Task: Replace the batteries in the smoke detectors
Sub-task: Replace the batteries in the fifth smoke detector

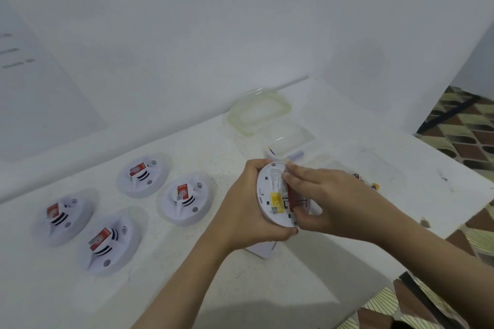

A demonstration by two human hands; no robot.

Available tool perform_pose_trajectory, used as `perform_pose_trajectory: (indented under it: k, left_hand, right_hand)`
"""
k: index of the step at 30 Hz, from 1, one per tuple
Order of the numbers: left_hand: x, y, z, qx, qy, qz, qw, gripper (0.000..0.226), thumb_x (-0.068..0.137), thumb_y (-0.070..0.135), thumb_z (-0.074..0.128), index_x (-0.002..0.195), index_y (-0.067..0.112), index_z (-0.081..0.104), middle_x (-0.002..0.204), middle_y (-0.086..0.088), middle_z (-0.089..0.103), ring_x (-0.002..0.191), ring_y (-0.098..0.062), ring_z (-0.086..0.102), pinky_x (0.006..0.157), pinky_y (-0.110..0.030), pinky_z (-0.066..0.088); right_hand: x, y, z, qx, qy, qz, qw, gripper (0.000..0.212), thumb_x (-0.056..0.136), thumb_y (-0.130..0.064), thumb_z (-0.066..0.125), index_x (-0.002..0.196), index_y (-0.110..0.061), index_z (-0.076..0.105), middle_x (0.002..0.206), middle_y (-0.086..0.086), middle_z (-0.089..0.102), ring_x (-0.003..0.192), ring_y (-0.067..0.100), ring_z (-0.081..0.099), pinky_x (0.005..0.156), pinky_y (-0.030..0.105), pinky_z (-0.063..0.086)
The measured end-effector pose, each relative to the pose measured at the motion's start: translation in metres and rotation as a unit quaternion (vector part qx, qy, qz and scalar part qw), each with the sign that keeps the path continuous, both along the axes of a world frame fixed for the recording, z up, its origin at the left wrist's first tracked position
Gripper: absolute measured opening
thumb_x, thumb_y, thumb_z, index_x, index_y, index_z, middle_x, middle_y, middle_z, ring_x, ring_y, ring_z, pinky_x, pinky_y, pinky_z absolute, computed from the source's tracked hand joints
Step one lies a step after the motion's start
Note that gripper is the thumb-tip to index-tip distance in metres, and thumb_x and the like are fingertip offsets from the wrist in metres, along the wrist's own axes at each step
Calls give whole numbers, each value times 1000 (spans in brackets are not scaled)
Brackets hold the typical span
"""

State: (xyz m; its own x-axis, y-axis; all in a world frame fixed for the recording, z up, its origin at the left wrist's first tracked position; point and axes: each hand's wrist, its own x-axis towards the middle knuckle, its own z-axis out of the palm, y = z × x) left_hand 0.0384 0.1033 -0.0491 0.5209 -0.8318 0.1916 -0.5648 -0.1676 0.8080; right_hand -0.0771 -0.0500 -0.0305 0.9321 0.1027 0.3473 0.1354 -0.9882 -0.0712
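- Both forearms enter from the lower edge and meet above the white surface (347, 141).
- Left hand (246, 211): fingers clenched round the rim of a white round smoke detector (267, 187), holding it tilted on edge, underside facing the camera, clear of the surface.
- Right hand (328, 203): fingers (291, 172) pinched on a dark red battery (291, 200) seated at the detector's back, just beside a yellow component (275, 199). Whether the battery is fully seated cannot be told.
- White flat piece (263, 250) lies on the surface directly beneath the held unit; mostly hidden, identity unclear.
- Four further smoke detectors rest on the surface to the left, well apart from the hands, each carrying a red battery on top: near one (109, 243), far-left one (62, 215), middle one (187, 195), rear one (143, 173).
- Small coloured items (374, 185) lie beyond the right hand; too blurred to identify.
- Clear plastic container (291, 141) stands behind the hands, with small objects near its front edge.
- Green-rimmed lid (258, 112) lies just beyond the container, near the white wall (187, 35).
- Patterned tiled floor (467, 128) shows to the right of the surface.
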Motion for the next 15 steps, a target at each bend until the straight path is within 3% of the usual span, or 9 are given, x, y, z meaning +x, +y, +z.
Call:
perform_pose_trajectory:
  k: [6,9,12,15]
  left_hand:
    - [5,-13,4,-14,12,32,999,85,55,17,89,117,35,34,108,24,57,96,0,62,76,-16,52]
    - [6,-18,4,-21,18,41,999,87,55,13,90,118,32,34,111,29,57,99,3,61,76,-10,48]
    - [7,-23,2,-31,26,50,998,87,53,16,91,116,37,34,110,28,57,99,2,62,75,-11,49]
    - [7,-27,1,-35,35,51,997,84,51,27,87,117,38,35,106,24,57,96,-3,62,74,-18,53]
  right_hand:
    - [13,-17,2,5,-4,28,1000,48,66,-22,64,108,0,69,114,18,66,101,26,67,79,34,57]
    - [14,-24,4,4,9,31,999,47,73,-28,58,112,-3,67,119,15,65,108,23,64,90,26,47]
    - [13,-33,3,45,36,35,998,56,84,-44,46,124,-8,60,133,10,56,122,20,54,97,24,39]
    - [14,-45,-3,109,48,39,992,58,85,-50,48,129,-12,56,141,2,47,129,15,45,101,24,36]
